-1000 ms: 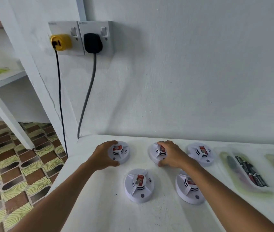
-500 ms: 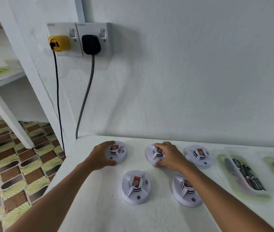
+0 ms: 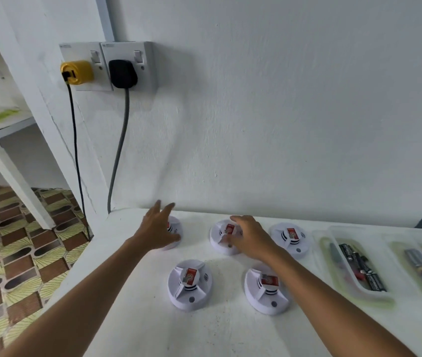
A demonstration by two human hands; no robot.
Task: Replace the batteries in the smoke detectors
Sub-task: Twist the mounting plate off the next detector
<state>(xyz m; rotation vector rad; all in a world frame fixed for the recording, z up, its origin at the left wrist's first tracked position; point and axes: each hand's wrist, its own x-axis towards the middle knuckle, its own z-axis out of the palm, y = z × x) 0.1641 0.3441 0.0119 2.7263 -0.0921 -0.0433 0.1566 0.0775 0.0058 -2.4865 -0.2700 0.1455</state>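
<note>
Five white smoke detectors lie on the white tabletop [image 3: 132, 292]. Take the middle back detector [image 3: 221, 237] as landmark. The right hand [image 3: 252, 238] is over its right side, fingers loosely bent and holding nothing. To its left, the left hand [image 3: 159, 228] is spread, fingers straight, above the left back detector [image 3: 175, 229]. Right of it lies a third detector [image 3: 291, 238]. In front are two more [image 3: 189, 283] [image 3: 266, 289]. Far right, trays with batteries [image 3: 359, 266].

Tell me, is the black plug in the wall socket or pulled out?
In. The black plug sits flush against the right-hand wall socket, its grey cable hanging down.
</note>
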